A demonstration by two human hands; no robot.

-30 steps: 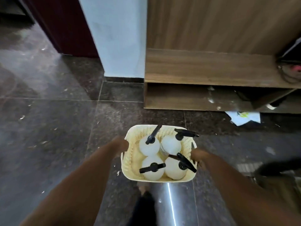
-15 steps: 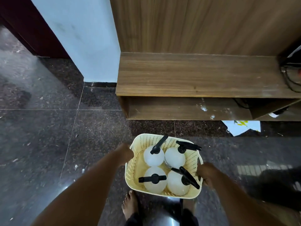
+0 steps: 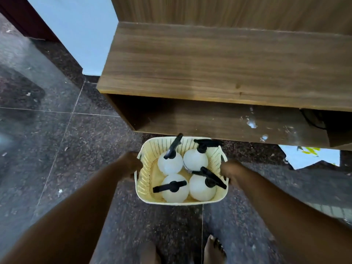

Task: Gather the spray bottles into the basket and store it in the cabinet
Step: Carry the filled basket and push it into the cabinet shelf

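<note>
A cream perforated basket (image 3: 146, 180) hangs above the dark floor, just in front of the low wooden cabinet (image 3: 219, 60). Inside it stand several white spray bottles (image 3: 195, 159) with black trigger heads, packed close together. My left hand (image 3: 129, 162) grips the basket's left side and my right hand (image 3: 229, 169) grips its right side. The cabinet's open lower shelf (image 3: 209, 121) lies directly beyond the basket's far rim.
A pale blue wall (image 3: 76, 25) stands left of the cabinet. A sheet of white paper (image 3: 312, 156) lies on the floor at the right. Dark cables sit in the shelf's right end. My bare feet (image 3: 214, 250) show at the bottom edge.
I have stepped closer to the cabinet with the basket held in both hands; the cabinet now fills more of the view and the basket sits right before the lower shelf.
</note>
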